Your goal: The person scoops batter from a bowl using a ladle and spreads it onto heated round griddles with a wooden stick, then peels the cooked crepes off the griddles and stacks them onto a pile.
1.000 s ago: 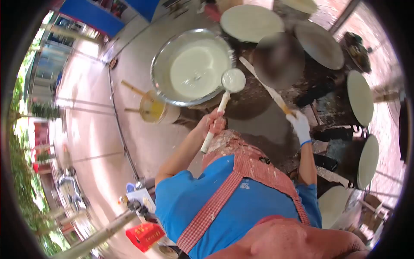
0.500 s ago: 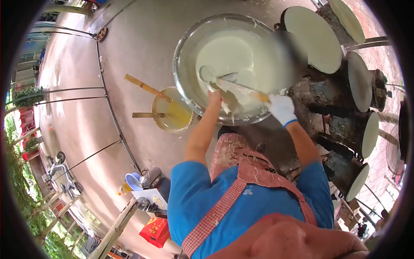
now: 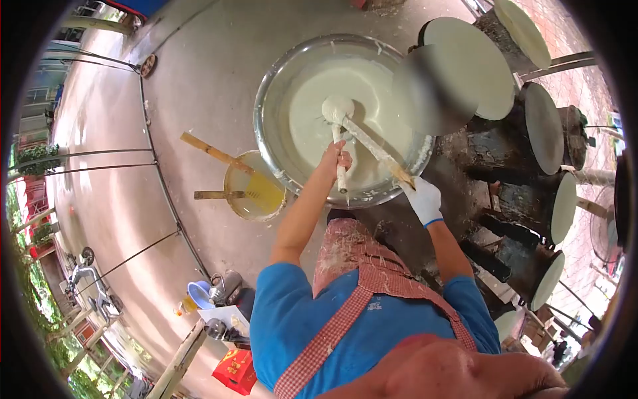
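Just beyond my bare left hand (image 3: 337, 157), its fingers closed round the handle, the ladle (image 3: 338, 108) had come up full over white batter (image 3: 306, 106) in the basin (image 3: 264, 126): a portion seemed gathered. My gloved right hand (image 3: 424, 200) gripped a wooden paddle (image 3: 372, 147) angled to the ladle; both forearms reached forward.

Grey floor (image 3: 199, 100), sunlit patches beside scooter (image 3: 96, 282). In view: shrub (image 3: 37, 159) above scooter, pole (image 3: 178, 362) lower right of scooter. Daylight.
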Demonstrator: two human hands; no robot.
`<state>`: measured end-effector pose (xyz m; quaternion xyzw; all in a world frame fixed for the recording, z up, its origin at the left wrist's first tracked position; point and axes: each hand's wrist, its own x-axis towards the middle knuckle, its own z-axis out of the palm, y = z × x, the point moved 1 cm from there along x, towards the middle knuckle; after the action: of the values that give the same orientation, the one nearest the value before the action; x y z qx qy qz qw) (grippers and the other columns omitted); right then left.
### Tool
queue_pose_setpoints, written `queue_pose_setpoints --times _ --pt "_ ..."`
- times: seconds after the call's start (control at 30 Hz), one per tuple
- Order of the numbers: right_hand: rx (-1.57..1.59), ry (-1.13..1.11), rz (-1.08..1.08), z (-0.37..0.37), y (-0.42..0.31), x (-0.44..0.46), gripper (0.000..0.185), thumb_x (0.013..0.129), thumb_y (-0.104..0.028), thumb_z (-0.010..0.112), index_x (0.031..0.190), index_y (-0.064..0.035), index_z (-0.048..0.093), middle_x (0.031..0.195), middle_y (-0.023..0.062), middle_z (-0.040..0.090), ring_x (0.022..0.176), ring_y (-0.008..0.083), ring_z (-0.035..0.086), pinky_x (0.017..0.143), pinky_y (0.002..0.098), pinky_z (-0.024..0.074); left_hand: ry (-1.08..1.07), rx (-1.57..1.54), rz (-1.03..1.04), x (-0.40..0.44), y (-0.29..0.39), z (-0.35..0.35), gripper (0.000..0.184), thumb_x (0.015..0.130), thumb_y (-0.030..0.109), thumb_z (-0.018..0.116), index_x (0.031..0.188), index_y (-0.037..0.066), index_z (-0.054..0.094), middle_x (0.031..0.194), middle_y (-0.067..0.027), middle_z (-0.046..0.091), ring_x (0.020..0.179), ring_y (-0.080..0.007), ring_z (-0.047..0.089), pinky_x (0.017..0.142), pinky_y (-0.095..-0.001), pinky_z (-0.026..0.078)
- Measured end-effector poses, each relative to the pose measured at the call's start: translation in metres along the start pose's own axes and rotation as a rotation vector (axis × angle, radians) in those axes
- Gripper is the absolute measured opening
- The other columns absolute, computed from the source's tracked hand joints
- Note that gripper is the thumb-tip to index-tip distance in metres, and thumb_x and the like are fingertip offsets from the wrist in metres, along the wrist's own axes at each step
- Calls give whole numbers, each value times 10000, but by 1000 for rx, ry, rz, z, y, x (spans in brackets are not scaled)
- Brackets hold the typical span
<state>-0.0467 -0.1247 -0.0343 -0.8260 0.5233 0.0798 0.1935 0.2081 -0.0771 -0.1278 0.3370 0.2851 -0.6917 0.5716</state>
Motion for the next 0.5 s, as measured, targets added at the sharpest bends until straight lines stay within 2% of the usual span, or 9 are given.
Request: queue_pose_setpoints --times 0.07,0.13,0.2,0.27,0.33,0.37,0.43,0.47,0.5 --pt "49 98 -28 -26 3 -17 338 790 -408 559 892 -90 611 766 149 625 717 319 603 643 404 469 -155 -73 -43 -48 5 36 167 847 144 520 884 192 364 534 1 312 377 -64 283 277 -183 236" --pt "194 377 -171 -53 9 -27 336 779 -403 577 890 -87 611 807 129 633 684 305 607 613 397 474 -320 27 -51 -111 7 80 179 840 166 546 865 206 373 517 13 299 362 -54 272 267 -163 220" --pt "210 583 -263 -92 11 -26 346 776 -383 592 933 -75 606 798 134 635 655 314 606 594 408 473 -343 248 177 -191 2 133 184 836 180 557 890 205 383 532 13 316 351 -43 262 261 -152 205" --pt "214 816 -396 -151 1 -28 342 772 -376 603 927 -72 615 758 141 630 637 307 601 575 406 467 -352 379 324 -257 5 173 177 881 222 495 1049 186 455 526 21 315 358 -38 265 253 -151 224" --pt "61 1095 -451 -208 -6 -29 319 745 -353 641 890 -69 619 733 118 623 640 298 593 562 392 465 -537 447 340 -310 20 204 270 879 229 501 1141 213 436 529 26 308 362 -34 266 254 -149 210" --pt "103 1203 -596 -239 -10 -26 310 739 -352 649 878 -76 623 730 115 617 649 294 592 562 390 463 -562 482 362 -336 22 217 270 879 229 501 1141 213 436 529 26 308 362 -34 266 254 -149 210" --pt "210 1133 -532 -289 -23 -37 290 750 -279 657 924 -51 623 800 123 628 705 276 604 624 363 466 -633 770 705 -382 30 242 286 852 205 540 1097 237 398 549 31 306 388 -35 251 288 -165 180" --pt "269 1054 -445 -305 -31 -43 299 750 -238 667 957 -28 619 862 120 641 750 253 617 680 339 472 -652 797 724 -393 35 248 286 852 205 540 1097 237 398 549 31 306 388 -35 251 288 -165 180" --pt "276 1087 -443 -310 -39 -47 299 750 -238 667 957 -28 619 862 120 641 750 253 617 680 339 472 -589 877 898 -399 42 253 312 859 216 526 1135 234 381 534 35 298 380 -38 256 293 -172 176"
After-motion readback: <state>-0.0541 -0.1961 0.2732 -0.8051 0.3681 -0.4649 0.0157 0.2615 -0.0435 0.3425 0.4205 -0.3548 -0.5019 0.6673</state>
